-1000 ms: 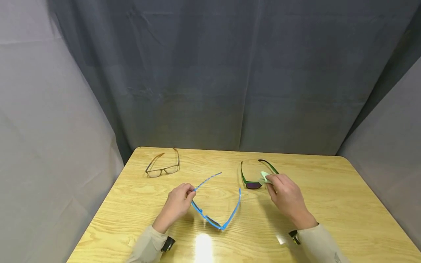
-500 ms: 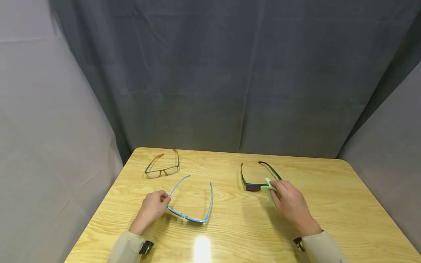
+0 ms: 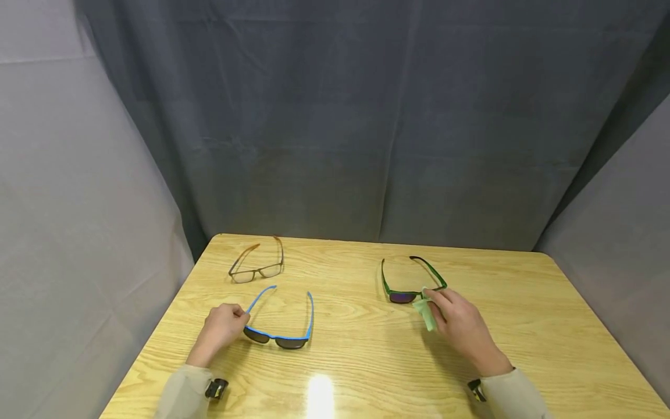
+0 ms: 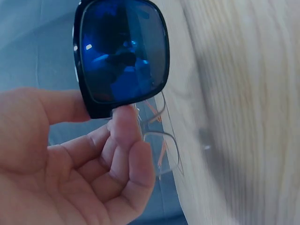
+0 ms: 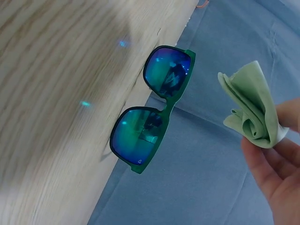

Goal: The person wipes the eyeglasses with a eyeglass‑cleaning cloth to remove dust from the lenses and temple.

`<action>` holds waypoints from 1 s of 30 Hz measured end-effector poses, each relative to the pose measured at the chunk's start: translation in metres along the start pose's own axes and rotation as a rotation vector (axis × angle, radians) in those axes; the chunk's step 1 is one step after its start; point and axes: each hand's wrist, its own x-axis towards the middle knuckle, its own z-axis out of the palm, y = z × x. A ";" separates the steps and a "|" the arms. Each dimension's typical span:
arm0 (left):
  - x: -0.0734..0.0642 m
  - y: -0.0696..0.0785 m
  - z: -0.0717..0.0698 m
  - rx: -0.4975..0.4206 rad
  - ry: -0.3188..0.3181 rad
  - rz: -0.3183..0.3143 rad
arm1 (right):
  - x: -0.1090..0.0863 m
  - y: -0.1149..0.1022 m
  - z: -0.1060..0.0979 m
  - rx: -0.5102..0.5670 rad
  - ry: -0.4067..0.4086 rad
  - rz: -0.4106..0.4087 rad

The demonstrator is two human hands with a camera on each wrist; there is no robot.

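My left hand (image 3: 222, 327) pinches blue-framed sunglasses (image 3: 277, 337) at their left hinge corner, temples unfolded and pointing away from me. In the left wrist view, thumb and fingertips grip the frame just beside one dark blue lens (image 4: 124, 51). My right hand (image 3: 463, 326) holds a folded pale green cloth (image 5: 255, 108) between thumb and fingers. Beyond that hand, green-framed sunglasses (image 3: 402, 297) with mirrored lenses sit on the table, temples unfolded; the hand and cloth overlap their right side in the head view. The right wrist view shows the cloth apart from them.
Thin-framed eyeglasses (image 3: 256, 273) with brownish temple tips rest at the table's back left, temples unfolded. The wooden table (image 3: 356, 372) ends at a dark grey curtain (image 3: 314, 128) behind. Light grey cloth walls (image 3: 78, 203) stand on either side.
My left hand has moved left with the blue sunglasses, which have turned so their lenses face me. My right hand has shifted slightly nearer, and the cloth now hangs down from its fingers.
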 end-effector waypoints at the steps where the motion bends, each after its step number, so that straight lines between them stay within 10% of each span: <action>1: 0.000 -0.002 -0.001 0.003 0.003 -0.003 | 0.000 0.000 0.000 0.002 -0.004 0.001; 30: 0.003 -0.047 -0.025 0.082 -0.037 -0.133 | -0.004 -0.003 -0.006 0.016 -0.007 0.084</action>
